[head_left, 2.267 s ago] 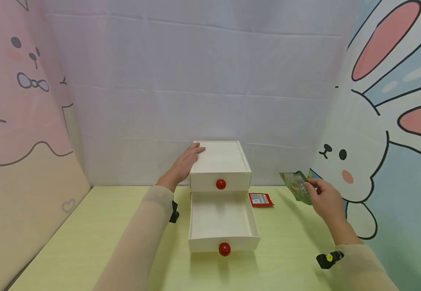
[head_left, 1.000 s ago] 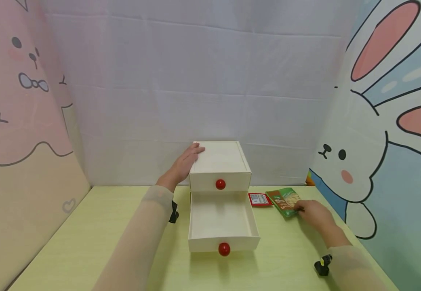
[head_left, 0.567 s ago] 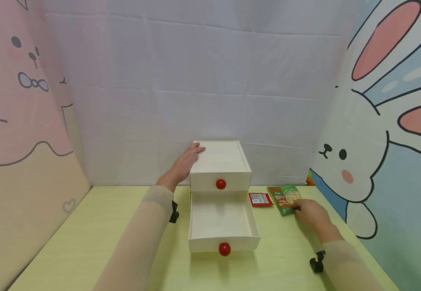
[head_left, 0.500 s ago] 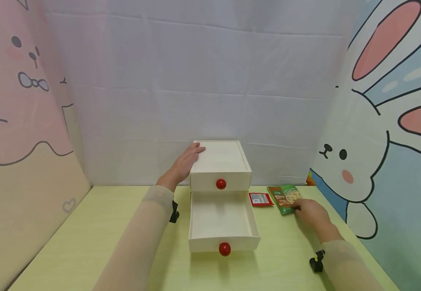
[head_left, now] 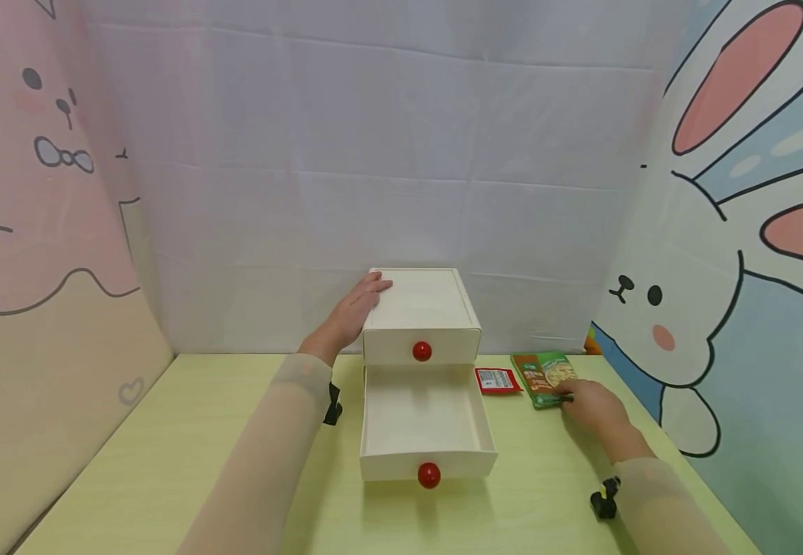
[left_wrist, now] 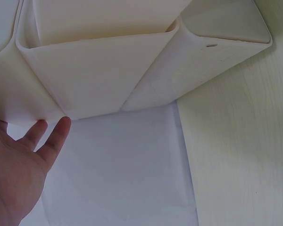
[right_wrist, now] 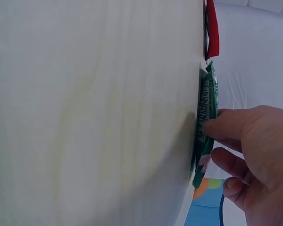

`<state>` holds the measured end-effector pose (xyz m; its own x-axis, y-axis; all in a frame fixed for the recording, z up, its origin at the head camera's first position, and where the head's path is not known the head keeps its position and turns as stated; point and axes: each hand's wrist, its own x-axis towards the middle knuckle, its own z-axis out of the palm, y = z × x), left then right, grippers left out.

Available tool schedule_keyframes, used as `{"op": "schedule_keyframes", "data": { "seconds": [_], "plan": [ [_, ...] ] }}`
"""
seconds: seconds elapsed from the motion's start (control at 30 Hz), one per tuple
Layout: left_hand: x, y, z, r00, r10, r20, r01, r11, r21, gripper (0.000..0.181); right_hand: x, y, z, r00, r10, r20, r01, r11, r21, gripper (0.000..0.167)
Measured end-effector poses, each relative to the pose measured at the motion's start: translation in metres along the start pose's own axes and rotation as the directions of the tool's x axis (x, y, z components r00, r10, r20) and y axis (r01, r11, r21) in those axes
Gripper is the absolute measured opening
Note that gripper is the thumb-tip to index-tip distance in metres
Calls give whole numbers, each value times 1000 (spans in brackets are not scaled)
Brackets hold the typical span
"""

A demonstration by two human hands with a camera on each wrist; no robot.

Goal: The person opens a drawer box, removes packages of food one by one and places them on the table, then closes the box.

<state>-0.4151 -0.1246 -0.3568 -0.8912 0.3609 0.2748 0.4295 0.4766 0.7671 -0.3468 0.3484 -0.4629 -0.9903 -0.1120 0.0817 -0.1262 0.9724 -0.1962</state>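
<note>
A white two-drawer cabinet stands at the middle back of the table, its red-knobbed lower drawer pulled out and the upper one closed. My left hand rests on the cabinet's left top edge with fingers extended; in the left wrist view its fingertips touch the white side. On the right, my right hand pinches the near edge of a green and brown snack packet, which lies on the table. The right wrist view shows thumb and fingers on this green packet.
A small red packet with a white label lies between the cabinet and the green packet. White cloth hangs behind the table. Printed panels with a pink animal and a rabbit flank the sides.
The right hand has lowered the snack packet from the air onto the table beside the red packet, then shifted it slightly back. Left hand and cabinet stay as they were.
</note>
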Motion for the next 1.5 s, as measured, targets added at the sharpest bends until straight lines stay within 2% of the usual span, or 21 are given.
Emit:
{"op": "schedule_keyframes", "data": {
  "seconds": [0.23,0.53,0.73,1.0,1.33,1.5],
  "plan": [
    [0,-1,-1,1000,8,0,-8,1000,0,59,-2,-8,-10,1000,-22,4,22,998,65,35],
    [0,0,0,1000,-3,11,3,1000,-8,60,-9,-37,-29,991,-50,-124,73,979,188,34],
    [1,-1,0,1000,-6,11,6,1000,-11,59,-19,-67,-47,979,-114,-170,151,963,225,29],
    [0,-2,0,1000,-6,12,6,1000,-5,59,-33,-101,-60,941,-217,-260,277,935,222,24],
    [-1,0,-1,1000,0,5,0,1000,-4,58,-52,-133,-72,917,-268,-296,351,894,279,28],
    [-1,0,-1,1000,6,6,-6,1000,0,58,-63,-147,-76,890,-318,-326,411,869,275,29]
  ]
}}
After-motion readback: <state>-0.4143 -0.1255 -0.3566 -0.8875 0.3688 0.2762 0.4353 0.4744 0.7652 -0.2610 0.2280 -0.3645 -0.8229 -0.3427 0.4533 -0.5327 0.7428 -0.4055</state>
